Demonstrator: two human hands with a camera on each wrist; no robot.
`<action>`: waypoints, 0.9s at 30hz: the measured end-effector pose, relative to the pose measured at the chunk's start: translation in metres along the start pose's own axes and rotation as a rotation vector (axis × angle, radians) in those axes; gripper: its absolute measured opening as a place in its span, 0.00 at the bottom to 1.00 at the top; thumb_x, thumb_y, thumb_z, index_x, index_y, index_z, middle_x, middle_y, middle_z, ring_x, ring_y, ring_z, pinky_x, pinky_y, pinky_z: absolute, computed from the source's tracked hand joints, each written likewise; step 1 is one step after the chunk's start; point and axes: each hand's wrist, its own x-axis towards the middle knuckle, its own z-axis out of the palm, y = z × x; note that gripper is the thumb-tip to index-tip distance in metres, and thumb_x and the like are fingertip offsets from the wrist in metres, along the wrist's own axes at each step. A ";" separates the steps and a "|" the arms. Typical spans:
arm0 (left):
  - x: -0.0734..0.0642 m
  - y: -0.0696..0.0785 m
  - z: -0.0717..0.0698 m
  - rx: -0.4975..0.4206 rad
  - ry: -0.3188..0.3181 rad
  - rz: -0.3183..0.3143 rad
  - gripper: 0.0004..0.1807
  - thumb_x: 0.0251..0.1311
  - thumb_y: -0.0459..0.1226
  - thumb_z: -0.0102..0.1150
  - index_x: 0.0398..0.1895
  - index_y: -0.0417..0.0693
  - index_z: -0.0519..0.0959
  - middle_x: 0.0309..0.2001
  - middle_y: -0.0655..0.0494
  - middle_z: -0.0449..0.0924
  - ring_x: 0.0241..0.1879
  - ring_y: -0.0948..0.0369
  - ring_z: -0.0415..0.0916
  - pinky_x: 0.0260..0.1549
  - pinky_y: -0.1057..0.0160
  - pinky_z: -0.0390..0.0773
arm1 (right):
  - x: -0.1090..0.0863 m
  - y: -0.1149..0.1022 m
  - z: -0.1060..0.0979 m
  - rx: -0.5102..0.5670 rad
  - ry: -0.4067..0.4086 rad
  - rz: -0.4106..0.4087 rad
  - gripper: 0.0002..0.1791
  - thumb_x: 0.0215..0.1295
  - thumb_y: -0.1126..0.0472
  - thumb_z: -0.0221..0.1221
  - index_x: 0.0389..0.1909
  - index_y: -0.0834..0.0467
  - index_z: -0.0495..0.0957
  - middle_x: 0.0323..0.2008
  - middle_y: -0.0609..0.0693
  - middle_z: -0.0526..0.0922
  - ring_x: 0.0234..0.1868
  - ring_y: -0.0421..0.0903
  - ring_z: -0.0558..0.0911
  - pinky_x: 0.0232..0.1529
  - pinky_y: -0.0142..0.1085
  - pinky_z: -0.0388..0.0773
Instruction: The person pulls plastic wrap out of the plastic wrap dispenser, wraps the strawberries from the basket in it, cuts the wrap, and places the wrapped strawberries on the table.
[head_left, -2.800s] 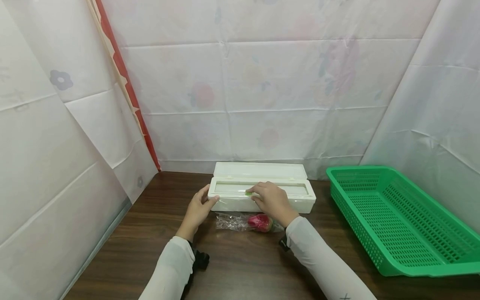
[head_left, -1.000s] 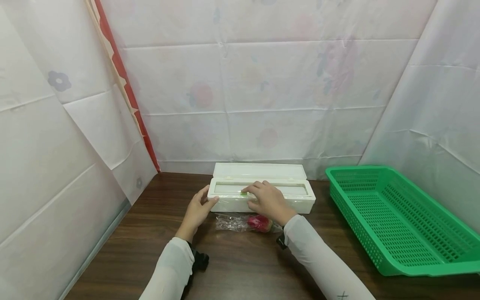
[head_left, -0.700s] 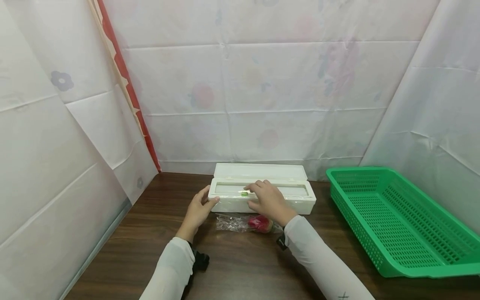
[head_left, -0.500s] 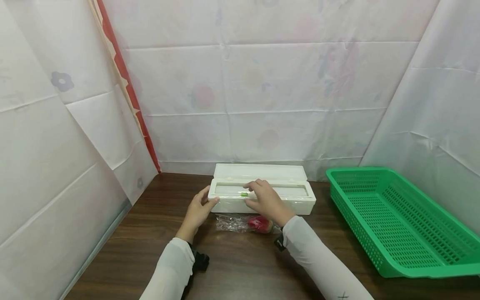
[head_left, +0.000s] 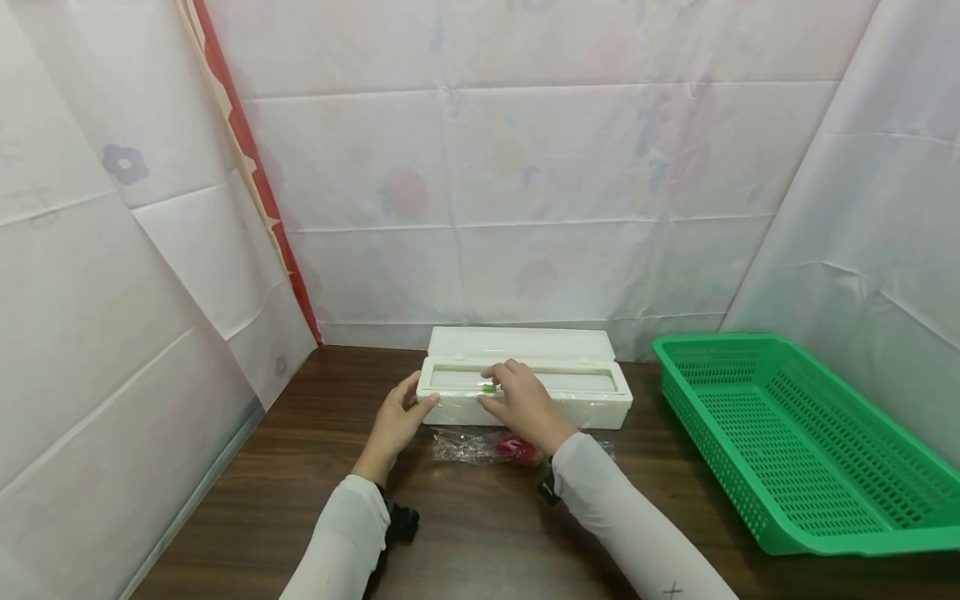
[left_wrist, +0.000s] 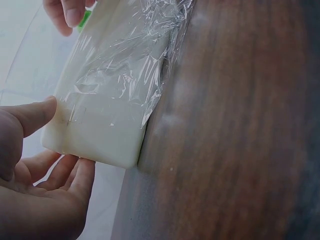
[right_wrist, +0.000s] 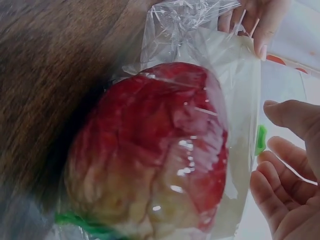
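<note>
A long white cling film dispenser [head_left: 450, 408] stands with its lid raised. My left hand [head_left: 396, 423] grips its left end, thumb on the front edge and fingers round the end face, as the left wrist view shows. My right hand [head_left: 525, 407] hovers over the dispenser's middle, its fingers loosely bent and apart. Its fingertips are right beside the small green slide cutter [head_left: 488, 388] on the front rim. Clear film [left_wrist: 125, 65] hangs over the dispenser's front. Before it lies a red and yellow-green fruit [right_wrist: 150, 150] in clear plastic, partly behind my right hand in the head view.
A large green perforated basket [head_left: 795, 433] stands to the right on the dark wooden table [head_left: 465, 542]. Pale patterned sheets [head_left: 525, 167] hang behind and on both sides.
My right hand has slid the green cutter a little left along the rim, then lifted its fingers off. Now it has shifted slightly further left. My left hand has kept its grip.
</note>
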 end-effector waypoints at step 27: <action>0.001 -0.002 0.001 0.012 0.003 0.000 0.38 0.59 0.50 0.58 0.70 0.50 0.57 0.67 0.43 0.58 0.61 0.49 0.61 0.57 0.45 0.70 | 0.002 0.002 0.004 -0.078 -0.005 -0.012 0.08 0.58 0.55 0.64 0.38 0.50 0.81 0.34 0.43 0.80 0.32 0.36 0.77 0.31 0.33 0.80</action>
